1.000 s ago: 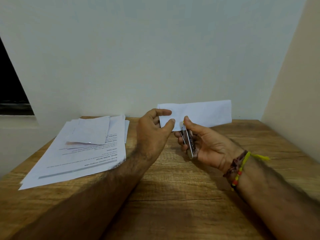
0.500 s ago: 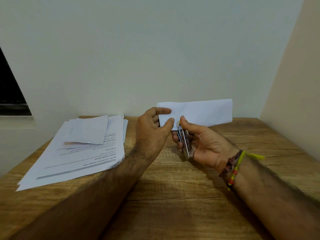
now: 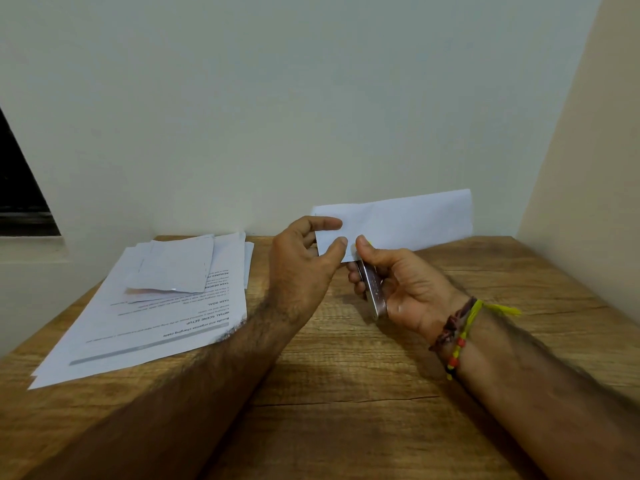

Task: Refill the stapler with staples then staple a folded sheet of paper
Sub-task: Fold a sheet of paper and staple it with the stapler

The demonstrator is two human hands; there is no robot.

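Fingers (image 3: 332, 249) of the left hand (image 3: 301, 268) pinch the near-left corner of the folded sheet (image 3: 408, 218), thumb in front and index finger curled over the top edge. The sheet is held upright above the far part of the desk (image 3: 346, 393), its length running to the right in front of the wall. The right hand (image 3: 405, 289) is curled round the stapler (image 3: 372, 292), thumb pressing on its upper end, the other fingers wrapped behind it. The stapler's front end meets the lower edge of the sheet just beside the left thumb; whether the paper sits fully between the stapler's arms cannot be determined, as the thumbs cover that point.

Judged stage: refilling appears finished; the stapling squeeze is in hand.

Failure risks:
- Shallow insertion. If only the paper's margin is in the throat, the staple may tear out or miss a layer.
- Left thumb proximity. It lies close to the stapler mouth; a slip during the squeeze could pinch it.
- Unsupported sheet. The long free end may sag or twist, misaligning the folded layers.
- Uneven pressure. Thumb force off the stapler's axis could bend the staple legs.

A stack of printed papers (image 3: 156, 306) lies on the desk to the left, well apart.
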